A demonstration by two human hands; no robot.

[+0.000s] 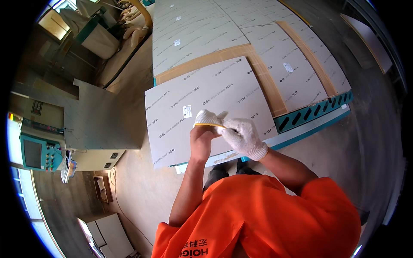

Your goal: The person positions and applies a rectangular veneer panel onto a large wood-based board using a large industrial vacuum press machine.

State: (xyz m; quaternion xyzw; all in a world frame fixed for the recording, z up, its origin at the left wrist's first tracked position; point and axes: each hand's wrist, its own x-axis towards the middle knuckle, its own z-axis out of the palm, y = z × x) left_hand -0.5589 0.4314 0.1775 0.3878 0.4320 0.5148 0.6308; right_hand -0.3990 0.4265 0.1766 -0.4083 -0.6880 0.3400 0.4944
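Observation:
A white knitted work glove (207, 117) with a yellow-edged cuff sits partway over my left hand (201, 141). The wrist and back of that hand are bare below the cuff, and its fingers are hidden inside the fabric. My right hand (243, 136) wears a matching white glove, its fingers closed on the cuff edge of the left one. Both hands are held together above the near edge of a pale board (206, 90), which has printed film and a small white label (187, 112).
More film-covered boards (198, 30) lie on a teal slotted machine bed (316, 112), with brown strips (266, 81) between them. On the left stand a grey metal cabinet (99, 116) and a teal control panel (38, 152). A cable (115, 185) runs over the floor.

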